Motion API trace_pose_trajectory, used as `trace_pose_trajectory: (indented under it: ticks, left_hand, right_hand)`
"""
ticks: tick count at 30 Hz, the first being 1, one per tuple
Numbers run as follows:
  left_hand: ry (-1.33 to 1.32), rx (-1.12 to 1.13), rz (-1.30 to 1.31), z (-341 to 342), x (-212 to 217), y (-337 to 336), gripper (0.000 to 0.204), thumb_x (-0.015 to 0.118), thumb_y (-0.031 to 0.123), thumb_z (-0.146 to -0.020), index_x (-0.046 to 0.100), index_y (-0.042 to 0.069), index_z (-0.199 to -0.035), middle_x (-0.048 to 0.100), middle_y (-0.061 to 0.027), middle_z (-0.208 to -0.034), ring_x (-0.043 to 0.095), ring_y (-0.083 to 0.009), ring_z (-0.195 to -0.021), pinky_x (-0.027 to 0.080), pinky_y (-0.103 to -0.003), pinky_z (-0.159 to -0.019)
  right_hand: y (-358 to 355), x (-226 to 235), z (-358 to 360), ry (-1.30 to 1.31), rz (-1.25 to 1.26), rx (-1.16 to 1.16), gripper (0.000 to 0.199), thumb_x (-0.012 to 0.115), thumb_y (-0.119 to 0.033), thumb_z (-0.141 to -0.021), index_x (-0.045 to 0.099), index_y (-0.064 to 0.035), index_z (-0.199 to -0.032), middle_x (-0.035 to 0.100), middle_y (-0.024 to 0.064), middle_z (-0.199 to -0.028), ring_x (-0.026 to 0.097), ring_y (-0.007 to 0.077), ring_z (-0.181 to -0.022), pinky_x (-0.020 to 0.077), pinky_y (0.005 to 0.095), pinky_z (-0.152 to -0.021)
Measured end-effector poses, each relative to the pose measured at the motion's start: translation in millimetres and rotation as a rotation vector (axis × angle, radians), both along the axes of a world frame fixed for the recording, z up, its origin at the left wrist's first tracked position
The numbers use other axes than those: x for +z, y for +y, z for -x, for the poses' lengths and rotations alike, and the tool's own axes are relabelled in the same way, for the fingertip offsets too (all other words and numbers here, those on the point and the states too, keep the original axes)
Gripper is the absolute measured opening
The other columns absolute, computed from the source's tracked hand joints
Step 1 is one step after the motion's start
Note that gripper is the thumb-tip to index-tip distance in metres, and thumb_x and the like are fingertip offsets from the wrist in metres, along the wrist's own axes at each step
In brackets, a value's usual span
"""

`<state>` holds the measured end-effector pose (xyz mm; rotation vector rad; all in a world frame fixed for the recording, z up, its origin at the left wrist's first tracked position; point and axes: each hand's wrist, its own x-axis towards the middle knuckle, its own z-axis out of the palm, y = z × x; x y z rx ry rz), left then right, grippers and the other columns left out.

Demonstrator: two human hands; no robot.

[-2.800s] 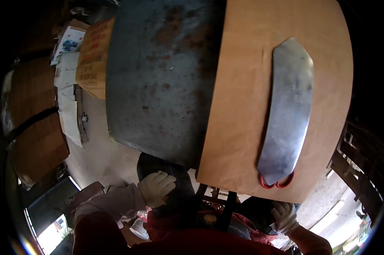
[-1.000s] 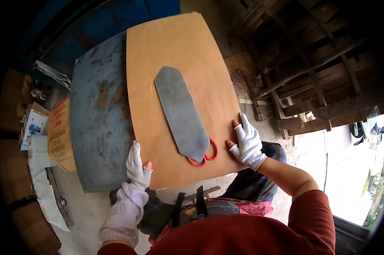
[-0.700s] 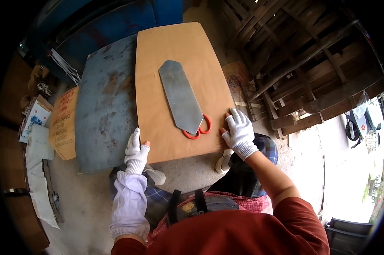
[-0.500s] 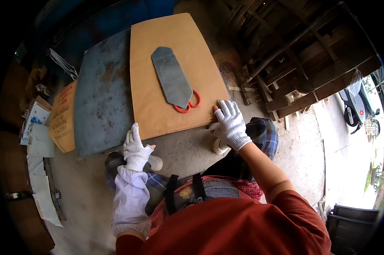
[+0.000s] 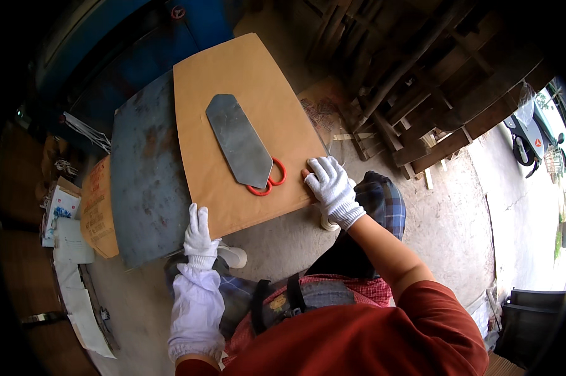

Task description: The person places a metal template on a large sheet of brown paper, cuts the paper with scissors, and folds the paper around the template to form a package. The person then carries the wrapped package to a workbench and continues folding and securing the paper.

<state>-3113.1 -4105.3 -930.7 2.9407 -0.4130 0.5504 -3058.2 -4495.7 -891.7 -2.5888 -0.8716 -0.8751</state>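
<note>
A stack of brown kraft paper sheets [image 5: 214,200] lies on the table in front of me. On it rests a grey elongated plate with pointed ends [image 5: 239,139], partly covering scissors with red handles [image 5: 279,178]; their blades are hidden under the plate. My left hand [image 5: 199,233], in a white glove and white sleeve cover, touches the near left corner of the paper with fingers stretched out. My right hand [image 5: 330,188], in a white glove with a bare thumb tip, lies over the near right corner, its fingers spread on the sheets.
Left of the paper shows a worn blue-grey tabletop [image 5: 142,169], with a printed brown paper piece [image 5: 98,210] beside it. Wooden frames [image 5: 414,81] stand at the far right, and a scooter [image 5: 526,135] is beyond. Blue machinery [image 5: 145,37] is at the back.
The view has turned, so the table and paper appear tilted and slightly lower left. Both hands stay at the paper's near corners; the right hand's fingers now lie flatter over the edge.
</note>
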Motion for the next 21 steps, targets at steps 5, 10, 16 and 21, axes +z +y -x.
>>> trace_pose_trajectory:
  ticks: [5,10,16,21]
  left_hand:
    - [0.069,-0.096,0.030,-11,4,0,0.102,0.089,0.013,-0.061,0.035,0.012,-0.147,0.035,-0.0276,-0.153,0.058,-0.0451,-0.118,0.054,-0.048,-0.091]
    - [0.291,0.033,0.021,-16,27,-11,0.111,0.092,0.016,-0.056,0.032,0.013,-0.150,0.025,-0.0174,-0.160,0.051,-0.0430,-0.127,0.048,-0.046,-0.103]
    - [0.036,0.257,0.652,19,16,-23,0.063,0.083,0.013,-0.079,0.055,0.007,-0.135,0.056,-0.0151,-0.135,0.063,-0.0304,-0.111,0.053,-0.036,-0.096]
    - [0.219,0.873,2.227,53,-22,-25,0.021,0.061,0.022,-0.097,0.066,0.006,-0.111,0.069,-0.0074,-0.102,0.065,-0.0204,-0.089,0.057,-0.041,-0.087]
  right_hand:
    - [-10,-11,-15,0.069,0.068,-0.007,0.056,0.078,-0.015,-0.061,0.060,-0.0046,-0.113,0.056,0.0176,-0.120,0.055,0.0377,-0.112,0.0473,0.0489,-0.094]
    - [-5,12,-9,0.317,0.087,-0.054,0.084,0.089,-0.023,-0.047,0.057,-0.0062,-0.123,0.051,0.0180,-0.134,0.048,0.0377,-0.126,0.0415,0.0491,-0.107]
    - [-33,-10,-9,0.752,-0.512,-0.386,0.078,0.076,-0.033,-0.083,0.042,-0.0030,-0.146,0.046,0.0196,-0.149,0.044,0.0343,-0.139,0.0360,0.0391,-0.114]
    - [-44,-5,-13,1.148,-0.728,-0.534,0.067,0.065,-0.044,-0.094,0.050,0.0032,-0.140,0.059,0.0167,-0.134,0.057,0.0232,-0.123,0.0440,0.0350,-0.104]
